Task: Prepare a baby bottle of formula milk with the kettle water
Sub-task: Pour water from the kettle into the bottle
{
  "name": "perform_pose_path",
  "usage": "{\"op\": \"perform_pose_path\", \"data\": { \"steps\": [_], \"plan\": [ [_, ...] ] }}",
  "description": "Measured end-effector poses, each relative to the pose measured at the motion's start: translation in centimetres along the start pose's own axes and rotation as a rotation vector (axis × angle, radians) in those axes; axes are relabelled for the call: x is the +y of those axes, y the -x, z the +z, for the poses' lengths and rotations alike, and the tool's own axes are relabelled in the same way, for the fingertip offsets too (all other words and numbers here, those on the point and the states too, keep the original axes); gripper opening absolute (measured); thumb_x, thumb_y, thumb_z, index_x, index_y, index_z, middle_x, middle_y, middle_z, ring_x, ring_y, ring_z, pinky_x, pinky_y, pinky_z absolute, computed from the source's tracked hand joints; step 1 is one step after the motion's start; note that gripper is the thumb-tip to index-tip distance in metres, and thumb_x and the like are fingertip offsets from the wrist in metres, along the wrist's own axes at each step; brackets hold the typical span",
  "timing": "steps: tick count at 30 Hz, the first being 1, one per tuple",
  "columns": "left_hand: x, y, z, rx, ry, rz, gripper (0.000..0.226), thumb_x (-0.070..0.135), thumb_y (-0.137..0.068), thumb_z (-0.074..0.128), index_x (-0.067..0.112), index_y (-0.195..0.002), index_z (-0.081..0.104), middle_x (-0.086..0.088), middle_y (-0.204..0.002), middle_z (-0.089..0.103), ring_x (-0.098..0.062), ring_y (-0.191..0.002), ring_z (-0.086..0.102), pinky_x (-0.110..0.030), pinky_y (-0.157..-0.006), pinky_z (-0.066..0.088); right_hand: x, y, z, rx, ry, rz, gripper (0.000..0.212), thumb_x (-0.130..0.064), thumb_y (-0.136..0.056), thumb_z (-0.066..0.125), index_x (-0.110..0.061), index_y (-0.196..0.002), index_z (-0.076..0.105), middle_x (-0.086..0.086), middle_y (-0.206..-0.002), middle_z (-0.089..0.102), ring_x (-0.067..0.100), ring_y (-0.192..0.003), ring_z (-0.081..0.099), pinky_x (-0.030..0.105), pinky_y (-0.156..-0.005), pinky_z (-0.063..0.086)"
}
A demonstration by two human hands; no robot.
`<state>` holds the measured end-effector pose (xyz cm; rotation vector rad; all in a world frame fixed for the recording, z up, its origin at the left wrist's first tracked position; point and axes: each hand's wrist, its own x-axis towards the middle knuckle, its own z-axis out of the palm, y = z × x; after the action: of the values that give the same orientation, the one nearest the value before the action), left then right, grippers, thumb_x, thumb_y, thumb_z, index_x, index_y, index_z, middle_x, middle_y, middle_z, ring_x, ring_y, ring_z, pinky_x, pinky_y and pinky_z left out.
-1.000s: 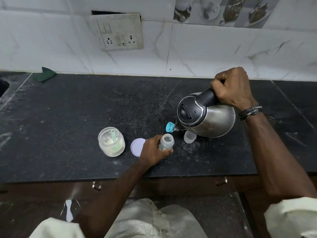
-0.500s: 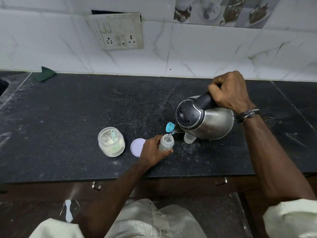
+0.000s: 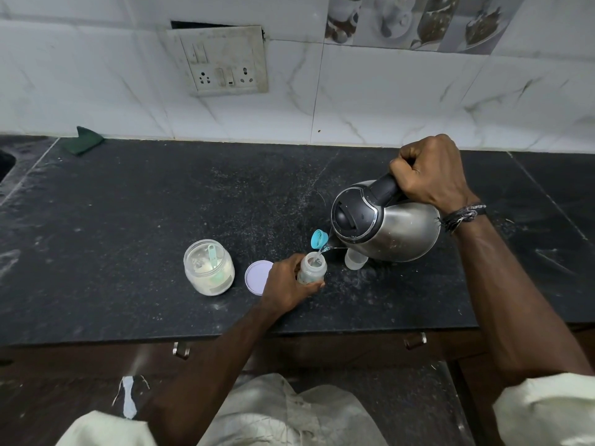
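On the black stone counter (image 3: 128,252), below the white tiled wall with its socket panel (image 3: 225,61), a steel kettle (image 3: 383,228) is tipped leftward, its spout low over the open mouth of a small baby bottle (image 3: 312,268). A thin stream of water (image 3: 323,250) runs from spout to bottle. The right hand (image 3: 429,170) is fisted tight round the kettle's black handle, above and behind the body. The left hand (image 3: 286,283) wraps thumb and fingers round the bottle, which stands upright on the counter just right of the palm. Left of it sit an open formula jar (image 3: 209,267) with a scoop inside, and between them a flat lilac lid (image 3: 257,277). A clear cap (image 3: 355,260) stands under the kettle; a blue ring (image 3: 318,238) lies beside the spout.
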<state>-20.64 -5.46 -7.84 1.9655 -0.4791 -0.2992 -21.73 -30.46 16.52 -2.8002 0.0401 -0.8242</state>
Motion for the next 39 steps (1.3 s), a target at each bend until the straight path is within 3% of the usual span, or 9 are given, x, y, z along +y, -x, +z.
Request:
{"op": "perform_pose_path", "data": {
  "steps": [11,15,21,24,28,31,34,36,39],
  "plan": [
    [-0.1,0.0,0.0,-0.001,-0.008,-0.006,0.070,0.048,-0.061,0.086,0.022,-0.121,0.062,0.006,-0.117,0.071,-0.009,-0.105,0.068,-0.041,-0.093,0.057,1.0,0.3,0.3,0.000,-0.048,0.034,0.034,-0.025,-0.069,0.049,-0.004,-0.043,0.041,0.006,-0.041,0.023,0.022,-0.045,0.022,0.026,-0.048,0.021],
    [-0.1,-0.1,0.1,0.006,-0.018,-0.001,0.065,0.038,-0.066,0.090,0.022,-0.121,0.062,0.004,-0.119,0.071,-0.011,-0.107,0.067,-0.041,-0.094,0.056,1.9,0.3,0.6,0.005,-0.108,0.109,0.035,-0.022,-0.071,0.053,-0.003,-0.043,0.042,0.016,-0.042,0.030,0.022,-0.046,0.025,0.027,-0.047,0.023],
    [0.2,0.0,0.0,0.011,-0.014,0.004,0.062,0.037,-0.066,0.090,0.021,-0.119,0.062,0.004,-0.118,0.071,-0.011,-0.105,0.067,-0.040,-0.094,0.056,2.8,0.4,0.5,0.011,-0.254,0.203,0.037,-0.023,-0.072,0.055,-0.015,-0.040,0.038,0.006,-0.043,0.029,0.020,-0.045,0.024,0.026,-0.046,0.021],
    [0.2,0.0,0.0,0.022,0.007,-0.002,0.061,0.045,-0.062,0.088,0.023,-0.114,0.064,0.007,-0.111,0.072,-0.008,-0.100,0.069,-0.041,-0.090,0.057,2.9,0.2,0.3,0.012,-0.280,0.222,0.028,-0.030,-0.072,0.055,-0.023,-0.045,0.051,0.005,-0.040,0.027,0.014,-0.042,0.021,0.026,-0.042,0.020],
    [0.1,0.1,0.0,0.017,0.010,0.001,0.064,0.051,-0.060,0.084,0.024,-0.114,0.064,0.008,-0.110,0.072,-0.008,-0.100,0.068,-0.041,-0.089,0.057,3.4,-0.1,0.0,0.057,-0.348,0.248,0.037,-0.033,-0.074,0.056,-0.015,-0.042,0.051,0.017,-0.041,0.040,0.013,-0.047,0.039,0.034,-0.045,0.033],
    [0.0,0.0,0.0,0.018,0.013,0.004,0.064,0.050,-0.061,0.085,0.024,-0.115,0.064,0.008,-0.110,0.072,-0.007,-0.100,0.068,-0.041,-0.089,0.057,3.4,-0.8,-0.5,0.115,-0.405,0.277,0.043,-0.033,-0.074,0.056,-0.006,-0.043,0.043,-0.002,-0.041,0.028,0.014,-0.047,0.029,0.039,-0.045,0.028],
    [-0.1,0.1,0.1,0.020,0.016,0.004,0.064,0.051,-0.061,0.085,0.022,-0.115,0.064,0.009,-0.108,0.072,-0.007,-0.098,0.069,-0.041,-0.087,0.058,3.3,-1.8,-0.7,0.156,-0.480,0.283,0.040,-0.030,-0.074,0.057,-0.016,-0.041,0.040,-0.004,-0.038,0.028,0.011,-0.042,0.019,0.032,-0.046,0.017],
    [-0.1,0.0,0.1,0.022,0.022,0.001,0.064,0.049,-0.061,0.086,0.023,-0.114,0.064,0.009,-0.107,0.073,-0.008,-0.097,0.069,-0.041,-0.087,0.058,3.2,-2.7,-0.6,0.188,-0.513,0.298,0.039,-0.029,-0.074,0.058,-0.020,-0.039,0.043,-0.007,-0.035,0.030,0.006,-0.039,0.022,0.028,-0.044,0.020],
    [0.0,0.0,0.1,0.019,0.033,0.000,0.062,0.046,-0.062,0.087,0.023,-0.115,0.065,0.009,-0.107,0.073,-0.008,-0.098,0.070,-0.041,-0.087,0.058,3.0,-4.4,0.3,0.254,-0.569,0.335,0.041,-0.028,-0.073,0.059,-0.009,-0.041,0.041,-0.009,-0.035,0.030,0.015,-0.049,0.033,0.040,-0.046,0.029]
  ]
}}
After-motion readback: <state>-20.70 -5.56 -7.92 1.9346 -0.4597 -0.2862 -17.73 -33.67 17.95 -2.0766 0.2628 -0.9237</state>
